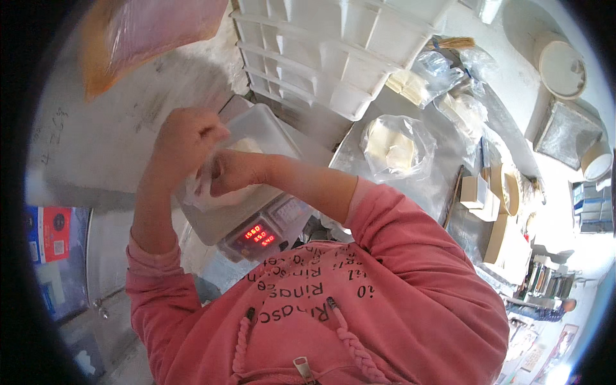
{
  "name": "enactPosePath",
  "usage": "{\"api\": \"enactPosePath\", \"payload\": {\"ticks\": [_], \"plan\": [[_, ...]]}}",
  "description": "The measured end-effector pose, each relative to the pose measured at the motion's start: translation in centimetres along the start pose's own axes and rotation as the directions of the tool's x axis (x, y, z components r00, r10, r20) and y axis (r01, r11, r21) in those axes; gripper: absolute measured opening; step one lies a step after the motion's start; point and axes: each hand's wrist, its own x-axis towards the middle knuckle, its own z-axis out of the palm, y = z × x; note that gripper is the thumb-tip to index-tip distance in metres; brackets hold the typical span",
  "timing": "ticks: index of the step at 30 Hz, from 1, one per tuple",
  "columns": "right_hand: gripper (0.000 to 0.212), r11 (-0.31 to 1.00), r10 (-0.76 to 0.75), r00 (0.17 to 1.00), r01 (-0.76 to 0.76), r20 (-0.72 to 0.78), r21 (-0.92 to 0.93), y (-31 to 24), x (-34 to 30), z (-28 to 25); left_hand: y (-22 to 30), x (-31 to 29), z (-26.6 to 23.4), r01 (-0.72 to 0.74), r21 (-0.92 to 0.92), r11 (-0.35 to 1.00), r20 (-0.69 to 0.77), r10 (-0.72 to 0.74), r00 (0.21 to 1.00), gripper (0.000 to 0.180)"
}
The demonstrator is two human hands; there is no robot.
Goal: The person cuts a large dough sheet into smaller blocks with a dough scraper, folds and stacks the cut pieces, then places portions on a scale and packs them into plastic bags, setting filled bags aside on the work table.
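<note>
My left hand (185,138) and my right hand (232,172) are closed on the top of a clear plastic bag (200,192) that holds pale, cream-coloured blocks. The bag rests in a white tray (269,125) on a digital scale (256,236) with red lit digits. Both hands sit close together above the bag's mouth, the left one higher, the right one just beneath it. My pink sleeves are pushed up on both forearms.
Stacked white plastic crates (333,58) stand behind the scale. Further bags of pale blocks (394,147) lie on a foil-covered counter (449,192) to the right, with small boxes (478,192), tape rolls and a white lidded bucket (561,67). An orange-edged plastic bag (147,32) hangs upper left.
</note>
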Motion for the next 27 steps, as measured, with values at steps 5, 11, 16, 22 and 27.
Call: {"api": "enactPosePath", "payload": {"ticks": [5, 11, 16, 22, 27], "plan": [[0.014, 0.751, 0.426, 0.866, -0.500, 0.263, 0.431, -0.5, -0.8, -3.5, -3.2, -2.1, 3.4, 0.028, -0.654, 0.756, -0.207, -0.214, 0.955, 0.033], [0.014, 0.909, 0.413, 0.869, -0.375, 0.273, -0.181, -1.0, -0.5, -3.8, -6.9, -6.9, 8.2, 0.314, -0.444, 0.839, 0.067, -0.319, 0.945, 0.054], [0.016, 0.388, -0.140, 0.987, 0.130, 0.081, -0.913, -2.5, -1.7, -1.1, -6.5, -6.6, 8.3, 0.200, -0.957, 0.211, 0.073, -0.491, 0.868, 0.034], [0.022, 0.482, -0.263, 0.954, 0.258, 0.142, -0.837, -1.0, -4.1, -0.9, -7.6, -5.6, 9.0, 0.101, -0.991, 0.088, 0.014, -0.678, 0.735, 0.037], [0.035, 0.803, -0.171, 0.985, 0.139, -0.001, -0.579, -1.9, -13.5, -6.6, -10.2, -7.1, 10.5, 0.322, -0.855, 0.406, -0.193, -0.826, 0.530, 0.037]]}}
